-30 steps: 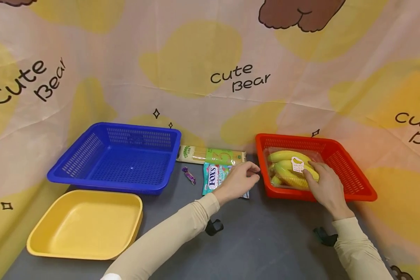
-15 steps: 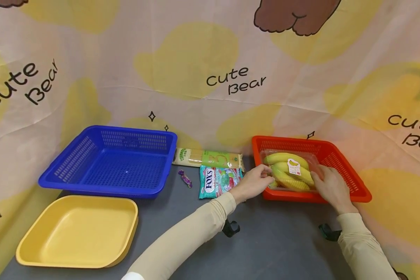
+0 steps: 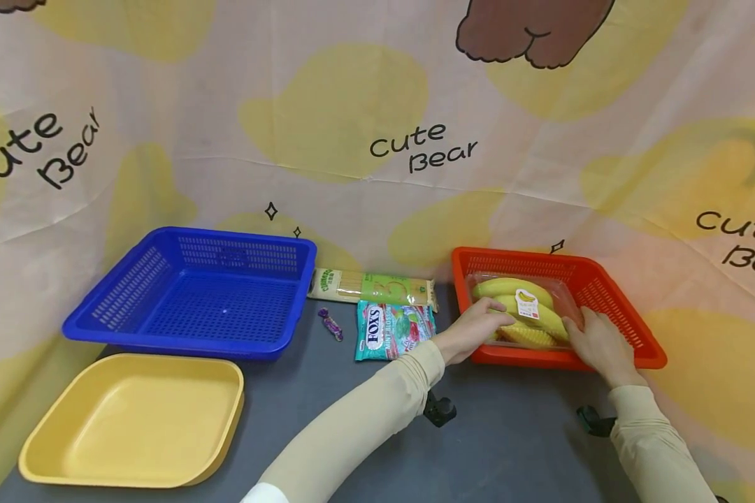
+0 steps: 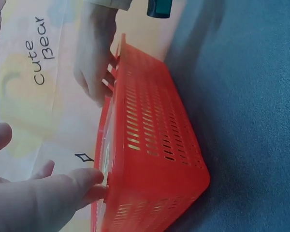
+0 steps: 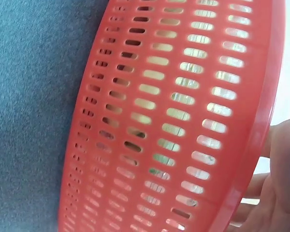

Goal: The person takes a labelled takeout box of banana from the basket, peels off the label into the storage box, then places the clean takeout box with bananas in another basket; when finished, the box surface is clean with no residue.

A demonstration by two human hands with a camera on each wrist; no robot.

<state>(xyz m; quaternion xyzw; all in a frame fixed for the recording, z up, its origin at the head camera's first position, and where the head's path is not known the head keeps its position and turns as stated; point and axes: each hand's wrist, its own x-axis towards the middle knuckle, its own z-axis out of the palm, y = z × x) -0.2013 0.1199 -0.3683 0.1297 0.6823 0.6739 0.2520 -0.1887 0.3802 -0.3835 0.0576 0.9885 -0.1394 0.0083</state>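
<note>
A clear plastic box of bananas (image 3: 544,318) with a white label sits in the red basket (image 3: 629,332), its near side ridged. My left hand (image 3: 475,328) reaches over the basket's near left rim, fingertips overlapping the box's near left end. In the left wrist view, its thumb (image 4: 79,186) is straight, with the tip right at the rim. My right hand (image 3: 604,346) is at the box's right end, over the near rim, thumb close to the bananas. Its fingertips are hidden beyond the rim in the right wrist view; I cannot tell how they lie on the box.
Left of the red basket lie a FOX'S candy bag (image 3: 395,332), a noodle pack (image 3: 374,286) and a purple wrapped candy (image 3: 331,325). Farther left, a blue basket (image 3: 191,342) stands behind a yellow tub (image 3: 132,419). A patterned cloth (image 3: 352,126) hangs behind the table (image 3: 503,447).
My left hand has moved right, from beside the red basket to the banana box's near left end. My right hand has slid from the top of the box to its right end.
</note>
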